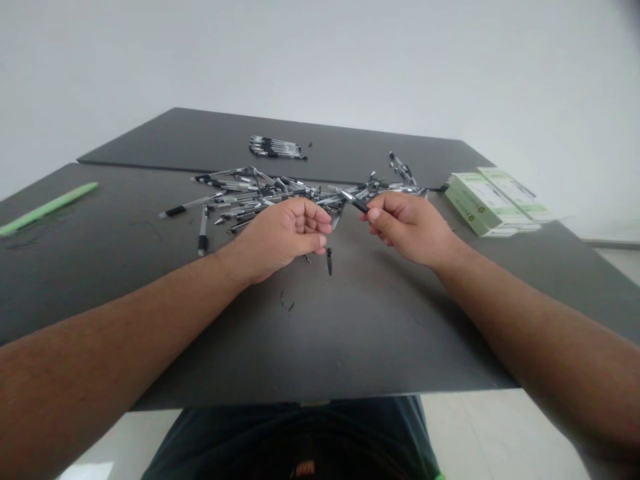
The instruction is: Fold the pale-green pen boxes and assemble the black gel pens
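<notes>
My right hand (407, 223) pinches a pen (356, 201) by its black grip, between thumb and fingers. The pen's silvery pointed end is aimed up and left, toward my other hand. Left of it, my left hand (287, 237) is loosely curled, thumb apart from the fingers, and I see nothing held in it. Just below its fingertips is a small black piece (329, 261), perhaps a pen cap. Behind both hands a loose heap of clear-barrelled pens with black grips (240, 199) spreads across the table, partly hidden by my left hand.
On the dark table (320, 347), a neat row of pens (275, 147) lies farther back. Green and white boxes (475, 203) stand at the right. A long green strip (50, 208) lies at the left. Dark marks (287, 303) show near me. A white wall rises behind.
</notes>
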A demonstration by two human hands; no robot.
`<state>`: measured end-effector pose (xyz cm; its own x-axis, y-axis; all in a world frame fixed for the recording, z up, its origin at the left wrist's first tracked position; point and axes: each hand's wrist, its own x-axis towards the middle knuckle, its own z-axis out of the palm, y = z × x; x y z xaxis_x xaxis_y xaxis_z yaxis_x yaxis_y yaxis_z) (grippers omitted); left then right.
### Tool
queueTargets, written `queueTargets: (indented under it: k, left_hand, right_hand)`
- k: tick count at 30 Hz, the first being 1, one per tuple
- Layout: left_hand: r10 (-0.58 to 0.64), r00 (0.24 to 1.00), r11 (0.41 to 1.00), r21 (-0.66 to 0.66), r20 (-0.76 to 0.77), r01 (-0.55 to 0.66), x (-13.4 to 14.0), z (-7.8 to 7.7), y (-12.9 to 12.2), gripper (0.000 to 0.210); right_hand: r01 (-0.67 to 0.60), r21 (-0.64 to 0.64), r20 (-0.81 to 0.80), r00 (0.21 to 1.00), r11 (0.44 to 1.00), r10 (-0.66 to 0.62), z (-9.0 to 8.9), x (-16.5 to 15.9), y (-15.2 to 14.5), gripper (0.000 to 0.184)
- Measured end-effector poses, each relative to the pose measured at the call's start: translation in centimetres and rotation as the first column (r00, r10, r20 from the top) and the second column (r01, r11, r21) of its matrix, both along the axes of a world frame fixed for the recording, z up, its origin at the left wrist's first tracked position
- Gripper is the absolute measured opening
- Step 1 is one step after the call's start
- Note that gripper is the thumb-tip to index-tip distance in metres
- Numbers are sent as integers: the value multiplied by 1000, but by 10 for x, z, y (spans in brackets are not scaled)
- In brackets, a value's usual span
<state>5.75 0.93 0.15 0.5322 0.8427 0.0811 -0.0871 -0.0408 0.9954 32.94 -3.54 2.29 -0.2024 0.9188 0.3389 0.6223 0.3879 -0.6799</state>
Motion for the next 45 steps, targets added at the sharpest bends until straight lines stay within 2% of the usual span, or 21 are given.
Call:
queueTargets:
  k: [3,11,13,16,18,19,21,23,25,32,40,45]
  left_hand:
    - [-16,999,999,30,-31,17,-1,1,-1,27]
    - [28,995,986,-167,91,-13,1,6,-4,24]
    - [33,996,987,-162,79,-20,1,5,-4,24]
    - [43,999,999,-12,-29,-43,-2,5,-2,19]
    - [89,982,981,186,-169,-57,-5,5,-2,13]
    - [129,961,950,310,-244,-49,-7,6,-2,13]
    - [213,909,837,546,-358,18,-10,7,-3,12]
    - [263,873,721,685,-412,106,-12,8,-3,17]
    - [285,856,678,722,-431,138,-14,9,-1,21]
    - [428,800,700,714,-420,1,-26,13,26,22]
    - [410,766,625,764,-495,159,-39,18,39,28]
    - [440,754,646,755,-487,111,-41,15,43,25]
  right_hand:
    - [0,-1,15,1000,1000,0,1,-1,-1,47]
    - [-3,13,13,1000,1000,3,0,0,0,47]
    - [1,4,17,1000,1000,-1,0,1,0,48]
    - [20,-13,15,1000,1000,-19,0,0,-1,53]
    - [34,-20,13,999,999,-34,0,-1,-2,57]
    - [40,-22,14,999,999,-40,1,-1,-2,58]
    - [46,-21,18,999,999,-45,2,-2,-2,61]
    - [40,-18,16,999,999,-39,2,-2,-2,62]
    - [32,-14,6,999,999,-32,1,-1,-2,64]
    - [20,7,2,1000,1000,-20,-4,3,0,64]
    - [23,6,37,999,1000,-23,-1,0,-1,59]
    - [44,0,35,998,999,-44,1,0,-1,62]
